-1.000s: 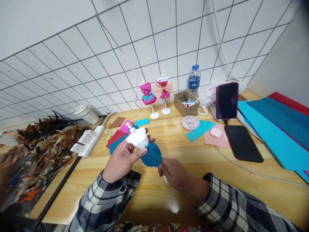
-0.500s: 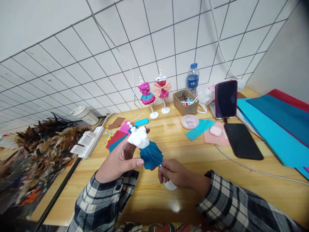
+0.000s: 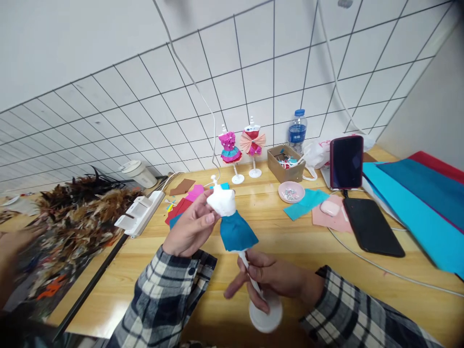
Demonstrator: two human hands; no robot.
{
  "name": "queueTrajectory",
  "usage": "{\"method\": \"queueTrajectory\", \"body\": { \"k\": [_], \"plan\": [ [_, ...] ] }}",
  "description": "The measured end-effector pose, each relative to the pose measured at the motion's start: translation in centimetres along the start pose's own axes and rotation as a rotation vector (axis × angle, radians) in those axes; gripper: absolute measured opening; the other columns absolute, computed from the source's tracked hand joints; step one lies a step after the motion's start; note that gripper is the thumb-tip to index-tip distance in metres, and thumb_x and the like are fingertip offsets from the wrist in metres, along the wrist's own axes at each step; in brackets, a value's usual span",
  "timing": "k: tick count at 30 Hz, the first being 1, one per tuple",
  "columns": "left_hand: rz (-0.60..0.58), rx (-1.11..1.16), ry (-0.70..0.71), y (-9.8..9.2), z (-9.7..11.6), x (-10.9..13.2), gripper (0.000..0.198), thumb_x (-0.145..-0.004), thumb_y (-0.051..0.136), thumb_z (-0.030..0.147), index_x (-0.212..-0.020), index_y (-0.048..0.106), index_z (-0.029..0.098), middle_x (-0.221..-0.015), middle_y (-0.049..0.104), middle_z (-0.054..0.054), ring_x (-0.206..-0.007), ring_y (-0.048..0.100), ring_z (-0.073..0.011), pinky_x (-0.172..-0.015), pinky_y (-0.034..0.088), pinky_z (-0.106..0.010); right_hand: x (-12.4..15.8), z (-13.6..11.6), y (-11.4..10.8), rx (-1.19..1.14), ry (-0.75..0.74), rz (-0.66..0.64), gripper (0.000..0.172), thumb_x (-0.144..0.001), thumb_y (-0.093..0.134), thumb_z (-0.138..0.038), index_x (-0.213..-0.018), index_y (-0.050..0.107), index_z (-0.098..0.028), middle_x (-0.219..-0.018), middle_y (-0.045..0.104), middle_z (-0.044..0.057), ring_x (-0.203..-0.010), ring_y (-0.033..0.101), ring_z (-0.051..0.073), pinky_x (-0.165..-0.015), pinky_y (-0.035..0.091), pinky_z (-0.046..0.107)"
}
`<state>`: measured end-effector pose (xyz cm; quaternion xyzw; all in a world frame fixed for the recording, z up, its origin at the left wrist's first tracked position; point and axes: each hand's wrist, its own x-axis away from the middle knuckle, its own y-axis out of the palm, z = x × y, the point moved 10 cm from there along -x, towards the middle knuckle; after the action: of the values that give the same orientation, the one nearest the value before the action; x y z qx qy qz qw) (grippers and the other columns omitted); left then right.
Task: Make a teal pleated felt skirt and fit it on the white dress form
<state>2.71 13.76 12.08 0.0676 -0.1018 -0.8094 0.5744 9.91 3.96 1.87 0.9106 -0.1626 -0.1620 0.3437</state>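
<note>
A small white dress form [image 3: 222,199] on a stand tilts between my two hands, its round base [image 3: 266,316] toward me. Around its waist sits a blue fabric skirt [image 3: 237,233]. My left hand [image 3: 194,223] is closed on the white torso from the left, thumb at its side. Below the skirt, my right hand [image 3: 270,276] is wrapped round the white stem [image 3: 250,268], with one finger stretched out to the left. Felt scraps, one red [image 3: 177,209] and one pink [image 3: 195,192], lie beyond my left hand.
Two dressed forms [image 3: 231,149] stand by the tiled wall. Nearby are a cardboard box [image 3: 284,169], a bead dish [image 3: 291,192], a water bottle [image 3: 297,133], phones [image 3: 373,226] and coloured sheets [image 3: 416,208]. At left, a power strip [image 3: 141,212] borders feathers [image 3: 87,227] and another person's hand [image 3: 14,246].
My right hand has moved from the skirt's hem down along the stem. The form has swung more upright, showing its stem and base. Another person's hand reaches further in at left.
</note>
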Motion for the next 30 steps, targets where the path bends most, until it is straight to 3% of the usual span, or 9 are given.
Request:
{"method": "queueTrajectory", "body": {
  "k": [3,6,11,14,18,23,26,28,30],
  "plan": [
    [-0.112,0.101,-0.041,0.6,-1.8,-0.1,0.079,-0.067,0.084,0.050,-0.134,0.053,0.021,-0.136,0.061,-0.017,-0.139,0.045,-0.0336,-0.116,0.033,-0.049,0.7,0.8,2.2,-0.250,0.112,-0.215,0.046,-0.085,0.066,-0.059,-0.095,0.039,-0.023,-0.098,0.078,0.014,-0.034,0.057,0.011,-0.034,0.041,0.020],
    [-0.157,0.121,-0.023,0.4,-2.7,0.1,0.084,-0.064,0.084,0.054,-0.136,0.050,0.024,-0.133,0.064,-0.016,-0.133,0.052,-0.0334,-0.115,0.033,-0.052,1.2,1.1,2.8,-0.389,0.139,-0.297,0.045,-0.083,0.068,-0.055,-0.094,0.038,-0.023,-0.095,0.078,0.012,-0.032,0.057,0.014,-0.029,0.042,0.022],
    [-0.113,0.022,0.000,-0.5,-2.8,0.4,0.091,-0.062,0.086,0.052,-0.139,0.046,0.024,-0.120,0.070,-0.016,-0.126,0.058,-0.0355,-0.111,0.037,-0.055,1.3,2.8,1.9,-0.393,0.188,-0.288,0.055,-0.077,0.072,-0.060,-0.095,0.035,-0.024,-0.090,0.079,0.011,-0.030,0.057,0.016,-0.027,0.043,0.024],
    [-0.109,-0.010,0.042,-0.4,-2.1,0.4,0.100,-0.057,0.088,0.054,-0.141,0.044,0.023,-0.120,0.069,-0.016,-0.128,0.055,-0.0366,-0.108,0.040,-0.053,1.4,3.5,1.6,-0.378,0.214,-0.304,0.052,-0.083,0.063,-0.065,-0.095,0.032,-0.025,-0.085,0.078,0.010,-0.028,0.056,0.017,-0.028,0.044,0.025],
    [-0.089,-0.051,0.102,-0.4,-1.3,0.4,0.093,-0.059,0.091,0.043,-0.140,0.048,0.024,-0.106,0.071,-0.009,-0.117,0.061,-0.0290,-0.104,0.044,-0.043,1.5,3.5,1.8,-0.404,0.194,-0.335,0.048,-0.087,0.055,-0.066,-0.094,0.031,-0.026,-0.083,0.078,0.009,-0.027,0.055,0.017,-0.027,0.043,0.025],
    [-0.028,-0.141,0.163,-0.6,-0.6,0.6,0.083,-0.061,0.090,0.042,-0.134,0.055,0.022,-0.086,0.068,-0.004,-0.101,0.064,-0.0248,-0.091,0.050,-0.037,1.6,3.6,0.8,-0.292,0.269,-0.237,0.051,-0.084,0.054,-0.070,-0.095,0.034,-0.024,-0.075,0.076,0.007,-0.027,0.051,0.014,-0.031,0.040,0.024],
    [0.067,-0.222,0.198,-1.4,0.5,1.1,0.079,-0.063,0.088,0.045,-0.132,0.057,0.023,-0.091,0.068,-0.005,-0.102,0.064,-0.0272,-0.090,0.051,-0.038,1.3,1.2,-2.3,0.035,0.194,0.001,0.055,-0.078,0.065,-0.066,-0.100,0.046,-0.020,-0.093,0.075,0.012,-0.049,0.063,0.014,-0.045,0.047,0.026],
    [0.155,-0.339,0.200,-1.9,1.4,1.7,0.080,-0.063,0.089,0.040,-0.134,0.056,0.025,-0.098,0.069,-0.005,-0.101,0.065,-0.0275,-0.088,0.053,-0.038,1.9,-3.4,-6.0,0.448,-0.033,0.403,0.047,-0.079,0.071,-0.055,-0.105,0.055,-0.019,-0.108,0.071,0.011,-0.072,0.066,0.015,-0.058,0.050,0.026],
    [0.257,-0.488,0.204,-2.2,2.3,2.3,0.081,-0.062,0.090,0.034,-0.135,0.055,0.026,-0.107,0.068,-0.006,-0.101,0.064,-0.0274,-0.087,0.053,-0.038,4.5,-8.8,-7.0,0.854,-0.316,0.835,0.036,-0.084,0.069,-0.044,-0.109,0.059,-0.021,-0.109,0.068,0.009,-0.081,0.061,0.016,-0.065,0.049,0.028]
  ]
}}
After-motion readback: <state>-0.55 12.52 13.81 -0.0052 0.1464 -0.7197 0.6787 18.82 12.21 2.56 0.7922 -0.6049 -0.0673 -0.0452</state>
